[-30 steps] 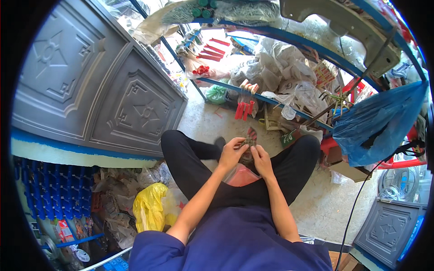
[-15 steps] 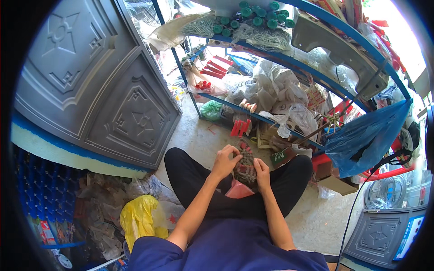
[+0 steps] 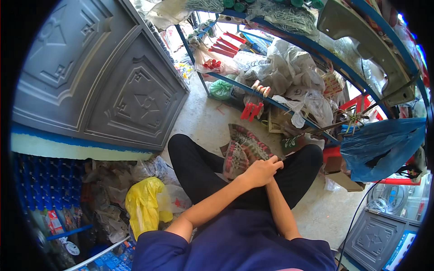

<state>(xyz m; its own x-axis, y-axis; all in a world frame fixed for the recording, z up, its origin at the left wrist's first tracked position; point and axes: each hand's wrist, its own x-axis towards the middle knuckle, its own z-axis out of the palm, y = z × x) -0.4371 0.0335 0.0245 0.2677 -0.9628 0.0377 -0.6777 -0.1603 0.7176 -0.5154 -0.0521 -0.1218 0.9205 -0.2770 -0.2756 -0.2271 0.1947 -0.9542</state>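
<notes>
My left hand is curled over my hidden right hand; I cannot tell either grip. The patterned packet bundle lies touching, just far-left.

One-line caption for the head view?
Seated person's left hand over the right, at a patterned packet in the lap beside cluttered blue shelves.

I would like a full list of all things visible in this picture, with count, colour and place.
patterned packet: one, red and dark, on the lap between the knees
embossed panel: one, grey, upper left
yellow bag: one, yellow, floor at lower left
blue bag: one, blue, hanging at right
shelf rack: one, blue frame, top centre, loaded with clear bags and red tools
left hand: one, on the packet's edge
right hand: hidden under the left hand
</notes>
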